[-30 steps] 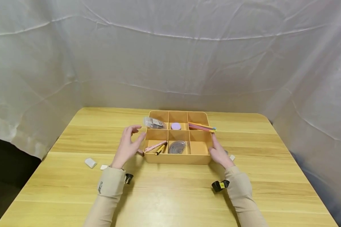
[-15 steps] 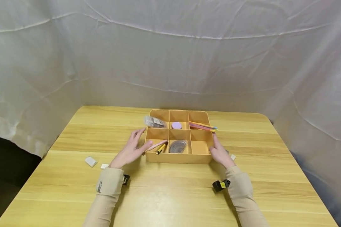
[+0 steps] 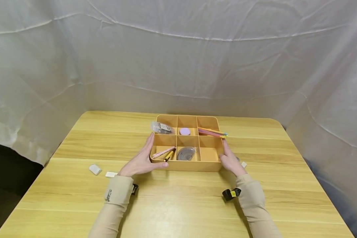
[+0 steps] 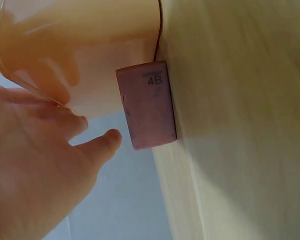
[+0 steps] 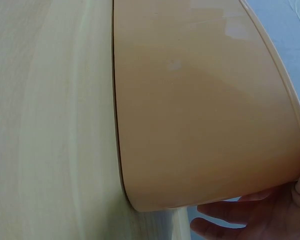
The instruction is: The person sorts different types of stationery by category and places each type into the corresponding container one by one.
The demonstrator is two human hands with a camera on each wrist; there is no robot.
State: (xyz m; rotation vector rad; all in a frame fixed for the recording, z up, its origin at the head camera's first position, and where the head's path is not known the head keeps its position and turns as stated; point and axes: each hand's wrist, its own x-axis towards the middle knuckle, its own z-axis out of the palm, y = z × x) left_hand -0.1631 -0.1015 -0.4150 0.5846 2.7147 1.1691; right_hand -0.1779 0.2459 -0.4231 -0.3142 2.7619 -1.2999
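An orange six-compartment organizer tray (image 3: 190,166) stands on the table. My left hand (image 3: 141,162) lies against its left side, with fingers reaching along the wall and thumb stretched along the front. In the left wrist view a reddish-brown eraser (image 4: 147,105) marked 4B sits beside the tray wall, near the loose fingers; the hand hides it in the head view. At the right front corner my right hand (image 3: 230,160) grips the tray, thumb at the rim and fingers along the outer side. Inside are a pink pen (image 3: 163,152), a yellow-and-black pen (image 3: 170,154) and a clear protractor (image 3: 185,153).
Back compartments hold a clear plastic pack (image 3: 162,128), a lilac round item (image 3: 184,131) and several coloured pencils (image 3: 212,133). Left lie a whitish block (image 3: 95,169) and a white piece (image 3: 111,174); another white piece (image 3: 244,164) is at the right. Grey sheeting (image 3: 190,66) surrounds the table.
My left hand has moved in from beside the tray to its left wall, its thumb lowering to the front wall. The right hand keeps its place at the right corner.
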